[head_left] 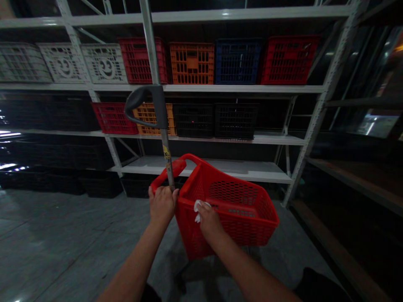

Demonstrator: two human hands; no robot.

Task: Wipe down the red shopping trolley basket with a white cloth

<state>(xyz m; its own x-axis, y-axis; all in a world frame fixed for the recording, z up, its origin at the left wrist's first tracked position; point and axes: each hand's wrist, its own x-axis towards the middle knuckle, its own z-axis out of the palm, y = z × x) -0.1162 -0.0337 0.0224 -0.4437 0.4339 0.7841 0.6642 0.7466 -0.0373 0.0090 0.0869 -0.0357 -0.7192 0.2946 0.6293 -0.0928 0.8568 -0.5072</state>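
A red plastic shopping cart [239, 209] with perforated basket walls stands in front of me. My left hand [163, 203] is closed on the near end of the cart's red handle [168, 173], beside the foot of a metal pole [167, 157]. Higher up, that pole carries a dark grey loop grip [146, 107]. A crumpled white cloth or tissue [201, 204] is pinched in my right hand [210, 221], which presses it against the near top rim of the basket. Part of the cloth is hidden under the fingers.
Behind the cart runs a white metal rack [201, 89] with red, orange, blue, black and white plastic crates. A white crate [103, 65] bears a smiley face. More shelving [352, 172] stands at the right. Grey concrete floor [63, 235] lies to the left.
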